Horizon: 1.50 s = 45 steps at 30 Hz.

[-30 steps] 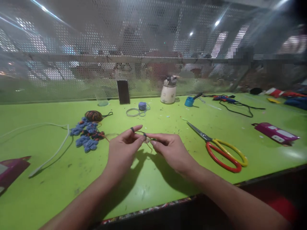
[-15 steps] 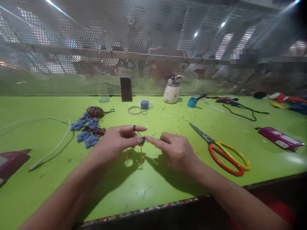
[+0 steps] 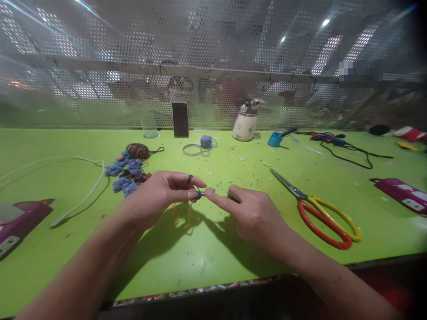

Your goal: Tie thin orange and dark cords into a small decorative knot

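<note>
My left hand (image 3: pixel 167 191) pinches a small dark blue piece of crochet (image 3: pixel 198 195) between thumb and fingers. Dark yarn is wound round its raised index finger, and orange yarn ends (image 3: pixel 189 213) dangle below the piece. My right hand (image 3: pixel 250 213) is closed on a thin crochet hook, mostly hidden by the fingers; its metal tip (image 3: pixel 203 194) meets the piece. Left of my left hand lie blue and dark multicoloured crocheted flowers (image 3: pixel 122 184), partly behind the wrist, with a variegated yarn ball (image 3: pixel 137 151) just beyond them.
Large scissors (image 3: pixel 325 218) with red and yellow handles lie right of my right hand. Farther back stand a phone (image 3: pixel 180 120), a blue yarn ball (image 3: pixel 206 142), a bottle (image 3: pixel 246 124) and a blue pot (image 3: pixel 275 139). Purple power strips (image 3: pixel 400 193) and a white cable (image 3: pixel 83 195) flank the work.
The hook's metal tip now shows between my hands at the crochet piece. My left index finger has lowered slightly. The whole view has shifted, so the table things appear farther right.
</note>
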### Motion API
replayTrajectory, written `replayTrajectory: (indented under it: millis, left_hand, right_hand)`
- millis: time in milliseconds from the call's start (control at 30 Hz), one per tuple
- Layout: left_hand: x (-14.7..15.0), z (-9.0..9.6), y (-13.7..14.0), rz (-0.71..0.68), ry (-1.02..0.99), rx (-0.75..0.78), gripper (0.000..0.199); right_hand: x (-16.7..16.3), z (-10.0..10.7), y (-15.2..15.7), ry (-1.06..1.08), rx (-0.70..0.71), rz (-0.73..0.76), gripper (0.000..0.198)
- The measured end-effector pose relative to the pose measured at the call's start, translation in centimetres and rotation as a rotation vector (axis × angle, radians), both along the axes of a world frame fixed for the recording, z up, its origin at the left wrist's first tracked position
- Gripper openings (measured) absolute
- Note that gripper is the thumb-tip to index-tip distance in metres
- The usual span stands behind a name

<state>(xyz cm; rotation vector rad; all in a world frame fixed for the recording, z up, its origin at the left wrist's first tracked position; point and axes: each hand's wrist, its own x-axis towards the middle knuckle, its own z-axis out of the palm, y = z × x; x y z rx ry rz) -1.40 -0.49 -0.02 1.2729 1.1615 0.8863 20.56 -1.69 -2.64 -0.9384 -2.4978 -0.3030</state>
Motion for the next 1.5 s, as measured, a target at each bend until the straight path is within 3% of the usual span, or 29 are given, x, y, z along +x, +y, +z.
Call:
replayTrajectory:
  millis: [167,300,433,633,700,833,1033,1333,1500]
  left_hand:
    - [-0.1,0.0,0.0,0.012,0.013,0.024,0.014]
    - [-0.2,0.0,0.1,-0.010,0.033,0.047,0.009]
    - [0.0,0.0,0.1,-0.033,0.040,0.087,0.005]
    - [0.2,-0.1,0.0,-0.037,0.000,0.104,0.008]
    - [0.3,-0.2,0.0,-0.041,-0.033,0.070,0.007]
    - [0.3,-0.4,-0.1,-0.060,-0.092,0.038,0.025]
    - [0.6,-0.4,-0.4,-0.070,-0.095,0.100,0.043]
    - [0.7,-0.9,-0.6,-0.048,-0.073,0.089,0.029]
    - [0.9,-0.9,-0.8,-0.073,-0.097,0.079,0.031]
  right_hand:
    - [0.0,-0.1,-0.2,0.010,-0.011,-0.001,0.055]
    - [0.5,0.2,-0.1,0.093,-0.179,0.060,0.062]
    - [0.8,0.8,0.1,0.238,-0.387,0.181,0.054]
    - [0.6,1.1,0.3,0.427,-0.549,0.252,0.044]
    - [0.5,1.2,0.2,0.512,-0.617,0.246,0.040]
    - [0.3,1.5,0.1,0.631,-0.707,0.194,0.034]
    - [0.4,1.5,0.3,0.688,-0.782,0.086,0.034]
    - [0.1,1.1,0.3,0.862,-1.019,0.091,0.034]
    - [0.0,1.2,0.4,0.856,-0.998,0.081,0.032]
